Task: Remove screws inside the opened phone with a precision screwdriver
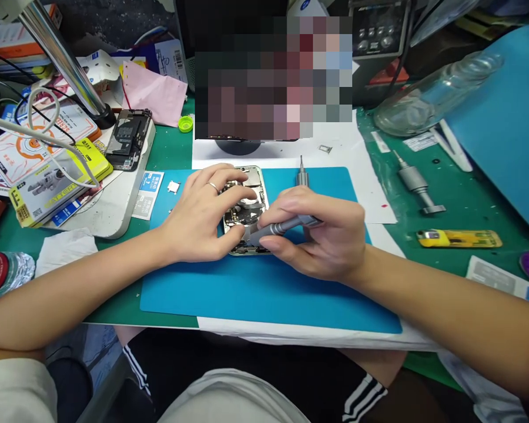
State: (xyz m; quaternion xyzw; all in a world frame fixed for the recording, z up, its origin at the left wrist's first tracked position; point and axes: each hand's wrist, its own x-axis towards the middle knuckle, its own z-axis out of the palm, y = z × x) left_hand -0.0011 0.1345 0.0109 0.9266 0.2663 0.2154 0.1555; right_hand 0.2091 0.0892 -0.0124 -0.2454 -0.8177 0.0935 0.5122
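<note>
While the green bench lies cluttered all round, the blue mat at its centre carries the opened phone. Left hand presses its nine o'clock edge, fingers spread; right hand, at three o'clock, pinches a grey screwdriver, tip down among the internals. Screw work seems in hand; keeping the tip square matters next.

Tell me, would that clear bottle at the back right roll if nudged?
Probably: the bottle is round and lies on its side, so a nudge could roll it. It looks empty, so likely light. Glass or plastic, I cannot tell.
</note>
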